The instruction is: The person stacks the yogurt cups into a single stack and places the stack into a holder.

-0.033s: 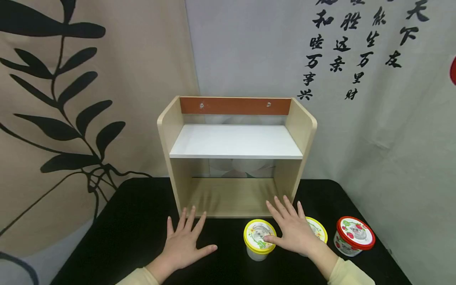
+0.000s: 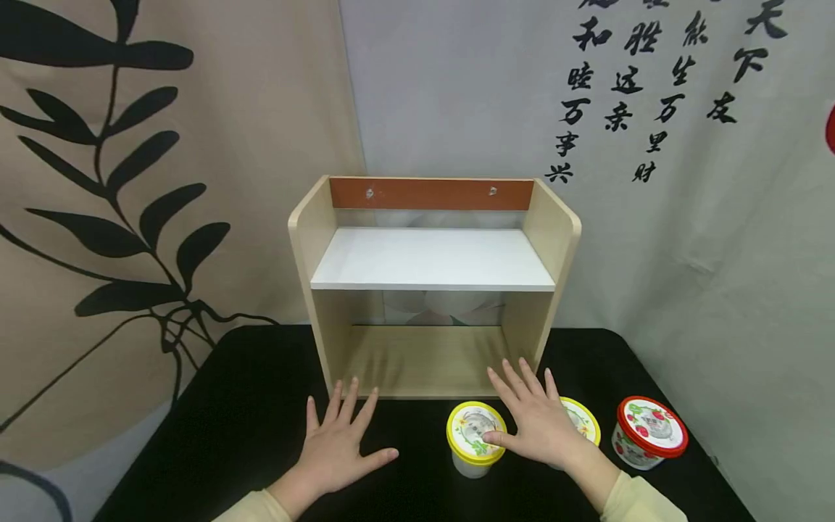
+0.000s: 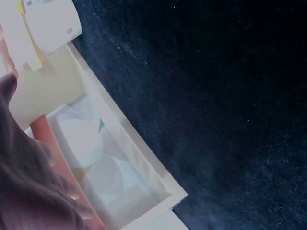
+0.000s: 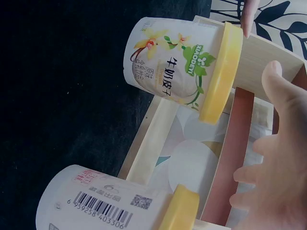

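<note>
A small two-tier wooden shelf (image 2: 430, 259) stands upright on the black table. My left hand (image 2: 333, 449) hovers before its left front, palm down, fingers spread, holding nothing. The right hand (image 2: 540, 420) is likewise spread and holds nothing, between two yellow-lidded tubs. Its thumb overlaps the lid of the left tub (image 2: 475, 435) in the head view; in the right wrist view a gap separates the thumb from that flower-printed tub (image 4: 177, 62). The second yellow-lidded tub (image 2: 583, 420) is partly hidden by the right hand; its barcode side (image 4: 115, 206) shows in the right wrist view.
To the right of the hands, near the table's right edge, stands a tub with a red lid (image 2: 652, 431). The black table (image 2: 215, 428) extends left of the shelf. Behind it hangs a pale cloth (image 2: 450, 87) with a plant print and black characters.
</note>
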The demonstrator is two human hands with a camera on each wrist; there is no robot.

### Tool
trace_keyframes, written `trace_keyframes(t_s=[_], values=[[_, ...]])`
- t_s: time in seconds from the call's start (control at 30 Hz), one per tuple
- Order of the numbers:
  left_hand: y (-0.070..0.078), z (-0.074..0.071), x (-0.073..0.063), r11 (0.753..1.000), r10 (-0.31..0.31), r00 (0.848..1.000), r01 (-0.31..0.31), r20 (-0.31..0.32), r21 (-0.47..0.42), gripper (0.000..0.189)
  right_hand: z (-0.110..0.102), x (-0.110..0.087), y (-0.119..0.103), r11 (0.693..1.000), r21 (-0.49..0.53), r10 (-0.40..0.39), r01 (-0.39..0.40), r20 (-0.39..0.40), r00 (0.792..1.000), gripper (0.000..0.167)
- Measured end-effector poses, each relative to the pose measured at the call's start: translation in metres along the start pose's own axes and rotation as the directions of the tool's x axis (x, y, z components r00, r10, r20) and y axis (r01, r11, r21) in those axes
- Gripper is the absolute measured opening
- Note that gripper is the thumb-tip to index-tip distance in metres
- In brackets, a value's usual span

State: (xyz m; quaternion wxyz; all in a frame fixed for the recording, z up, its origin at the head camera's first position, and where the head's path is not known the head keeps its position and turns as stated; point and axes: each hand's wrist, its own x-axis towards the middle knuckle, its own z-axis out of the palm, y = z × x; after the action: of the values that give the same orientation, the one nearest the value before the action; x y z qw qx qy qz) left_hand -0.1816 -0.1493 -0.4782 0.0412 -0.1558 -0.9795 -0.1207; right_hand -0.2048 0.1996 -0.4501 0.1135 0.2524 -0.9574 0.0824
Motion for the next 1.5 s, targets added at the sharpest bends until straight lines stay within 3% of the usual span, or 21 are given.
trace_keyframes(t_s=[0.5, 0.73, 1.07, 1.5], values=[[0.004, 0.003, -0.001, 0.999, 0.051, 0.997, -0.051, -0.057, 0.003, 0.098, -0.001, -0.005, 0.005, 1.0, 0.012, -0.02, 0.02, -0.046, 0.999, 0.098], [0.008, 0.0, 0.002, 0.997, 0.067, 0.995, -0.07, -0.076, -0.038, 0.094, -0.004, -0.011, 0.012, 0.999, 0.03, -0.02, 0.022, -0.086, 0.996, 0.098], [0.012, 0.0, 0.002, 0.995, 0.078, 0.99, -0.084, -0.114, -0.056, 0.094, -0.006, -0.024, 0.021, 0.997, 0.083, 0.015, -0.003, -0.144, 0.989, 0.096], [0.02, 0.006, 0.006, 0.984, 0.107, 0.978, -0.13, -0.18, -0.123, 0.091, -0.006, -0.043, 0.041, 0.972, 0.231, 0.101, -0.047, -0.227, 0.969, 0.086]])
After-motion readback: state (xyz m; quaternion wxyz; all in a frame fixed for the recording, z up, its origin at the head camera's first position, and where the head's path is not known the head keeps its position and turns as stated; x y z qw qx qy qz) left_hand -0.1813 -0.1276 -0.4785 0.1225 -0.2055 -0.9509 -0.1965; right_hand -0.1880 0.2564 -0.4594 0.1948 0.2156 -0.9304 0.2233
